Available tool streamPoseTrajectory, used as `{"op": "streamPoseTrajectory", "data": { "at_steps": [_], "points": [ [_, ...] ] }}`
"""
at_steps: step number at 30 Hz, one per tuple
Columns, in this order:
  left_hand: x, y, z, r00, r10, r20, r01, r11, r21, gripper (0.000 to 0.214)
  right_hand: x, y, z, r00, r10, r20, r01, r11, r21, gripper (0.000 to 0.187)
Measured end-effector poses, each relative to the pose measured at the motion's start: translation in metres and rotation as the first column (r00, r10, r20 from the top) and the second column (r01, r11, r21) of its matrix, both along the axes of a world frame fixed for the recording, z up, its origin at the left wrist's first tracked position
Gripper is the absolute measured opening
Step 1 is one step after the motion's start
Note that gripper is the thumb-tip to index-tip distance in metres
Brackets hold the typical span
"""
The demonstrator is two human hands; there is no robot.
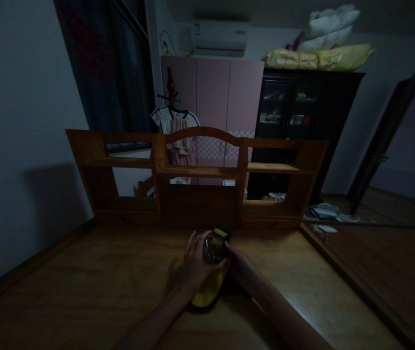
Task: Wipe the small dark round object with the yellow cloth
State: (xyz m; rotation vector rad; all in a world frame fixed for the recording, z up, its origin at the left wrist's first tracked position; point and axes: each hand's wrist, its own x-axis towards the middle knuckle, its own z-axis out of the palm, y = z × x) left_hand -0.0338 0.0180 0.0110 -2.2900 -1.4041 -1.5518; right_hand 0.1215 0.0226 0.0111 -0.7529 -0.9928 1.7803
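In the head view, my left hand (196, 260) is wrapped around a round, clear, shiny vessel (214, 248) that looks like glass; its exact kind is too dark to make out. A yellow cloth with a dark border (207, 290) hangs below the vessel, and a yellow fold of it shows above. My right hand (239, 261) grips the cloth at the vessel's right side, its thumb near the rim. The right fingers are mostly hidden behind the cloth. Both hands are close together above the wooden tabletop (120, 272).
A wooden shelf unit (200, 171) with several compartments stands along the tabletop's far edge. A raised wooden edge (353, 282) runs down the right side, and a white wall (18, 146) borders the left. Behind are a pink wardrobe (213, 97) and a dark cabinet (324, 112).
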Motion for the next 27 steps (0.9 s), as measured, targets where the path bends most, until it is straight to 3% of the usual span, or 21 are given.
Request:
{"op": "streamPoseTrajectory", "data": {
  "at_steps": [3,6,9,11,14,22,24,27],
  "points": [
    [0.000,0.001,-0.001,0.994,-0.038,-0.100,0.044,0.997,0.057,0.077,0.003,0.004,-0.007,0.997,-0.042,0.069,0.041,0.999,0.026,0.042],
    [-0.001,0.002,0.000,0.970,-0.071,-0.233,0.099,0.989,0.113,0.078,0.005,0.004,-0.010,0.954,-0.185,0.235,0.158,0.979,0.129,0.035],
    [-0.001,0.000,0.002,0.938,-0.074,-0.339,0.125,0.984,0.130,0.075,0.008,0.000,-0.007,0.837,-0.370,0.404,0.233,0.908,0.349,0.027],
    [-0.001,-0.002,0.004,0.925,-0.074,-0.373,0.129,0.984,0.126,0.073,0.008,-0.005,-0.002,0.785,-0.450,0.425,0.205,0.837,0.507,0.026],
    [0.000,-0.004,0.006,0.917,-0.069,-0.392,0.130,0.983,0.132,0.068,0.009,-0.009,0.004,0.744,-0.505,0.438,0.165,0.773,0.612,0.025],
    [0.002,-0.004,0.005,0.915,-0.081,-0.396,0.140,0.982,0.124,0.080,0.013,-0.006,0.001,0.669,-0.574,0.473,0.205,0.754,0.624,0.028],
    [0.002,-0.006,0.006,0.920,-0.091,-0.380,0.146,0.982,0.117,0.080,0.011,-0.006,0.000,0.709,-0.563,0.424,0.240,0.759,0.605,0.027],
    [0.003,-0.007,0.007,0.929,-0.105,-0.355,0.146,0.985,0.092,0.082,0.005,-0.005,-0.001,0.851,-0.450,0.269,0.307,0.844,0.441,0.027]
  ]
}}
